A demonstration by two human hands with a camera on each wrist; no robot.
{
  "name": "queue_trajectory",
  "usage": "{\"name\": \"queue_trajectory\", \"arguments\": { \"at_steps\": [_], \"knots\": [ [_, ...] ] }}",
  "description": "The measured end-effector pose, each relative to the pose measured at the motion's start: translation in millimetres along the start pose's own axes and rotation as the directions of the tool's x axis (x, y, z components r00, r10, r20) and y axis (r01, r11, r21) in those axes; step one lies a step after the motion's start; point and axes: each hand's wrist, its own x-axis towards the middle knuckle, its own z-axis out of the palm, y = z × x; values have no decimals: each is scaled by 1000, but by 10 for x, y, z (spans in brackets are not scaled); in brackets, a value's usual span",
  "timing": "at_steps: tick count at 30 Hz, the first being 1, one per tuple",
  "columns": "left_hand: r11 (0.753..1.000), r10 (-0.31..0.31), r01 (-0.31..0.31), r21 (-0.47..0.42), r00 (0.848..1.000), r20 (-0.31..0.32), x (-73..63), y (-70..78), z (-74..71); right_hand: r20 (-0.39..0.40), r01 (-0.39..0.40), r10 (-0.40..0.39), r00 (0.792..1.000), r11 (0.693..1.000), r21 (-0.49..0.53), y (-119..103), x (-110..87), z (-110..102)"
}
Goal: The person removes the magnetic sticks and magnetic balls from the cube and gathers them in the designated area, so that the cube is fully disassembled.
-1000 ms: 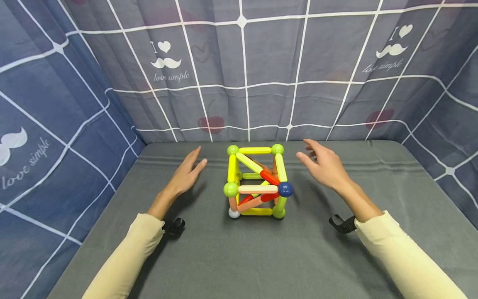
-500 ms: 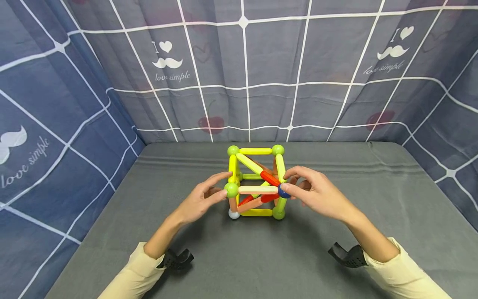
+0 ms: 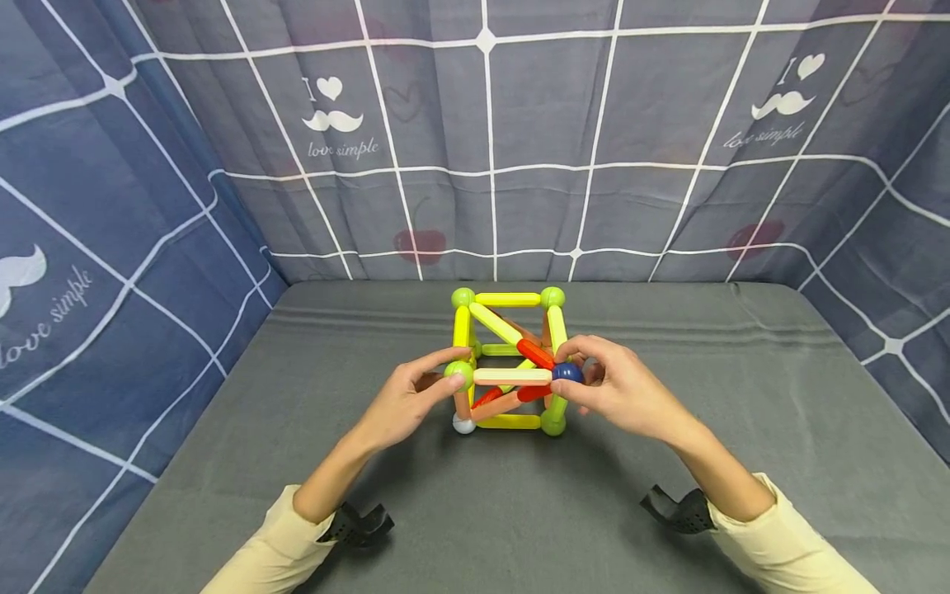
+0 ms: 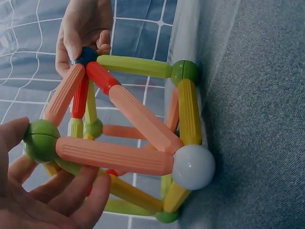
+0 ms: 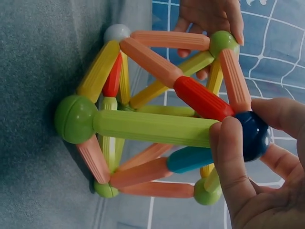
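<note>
A cube-shaped frame of magnetic rods and balls stands on the grey cloth, with yellow, green, salmon and red rods. At its upper near left corner, my left hand pinches a green ball between thumb and fingers. My right hand holds the dark blue ball at the upper near right corner, its thumb and fingers around it. Low on the near left is a white ball. The right wrist view also shows a blue rod on one side's diagonal.
Grey cloth covers the tabletop around the frame. A blue-grey curtain with white grid lines rises behind and on both sides. Black wrist straps sit at both cuffs.
Both hands have come inward from either side of the frame to its near upper corner balls, and their fingers have closed on them. The frame stays where it was.
</note>
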Motion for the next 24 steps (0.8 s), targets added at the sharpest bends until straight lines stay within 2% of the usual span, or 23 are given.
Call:
{"name": "queue_trajectory", "arguments": {
  "at_steps": [7, 14, 20, 24],
  "knots": [
    [999, -17, 17, -44, 1000, -10, -14, 18, 17, -32, 18, -18, 999, 1000, -3, 5, -10, 50],
    [999, -13, 12, -35, 1000, -27, -7, 13, 25, -34, 62, -62, 998, 998, -7, 7, -20, 63],
    [999, -13, 11, -35, 999, -32, -3, 12, 38, -38, 66, -67, 997, 998, -22, -7, -33, 73],
    [999, -3, 1, -44, 999, -40, -11, 13, 42, -30, 65, -64, 997, 998, 15, -12, -33, 86]
  ]
}}
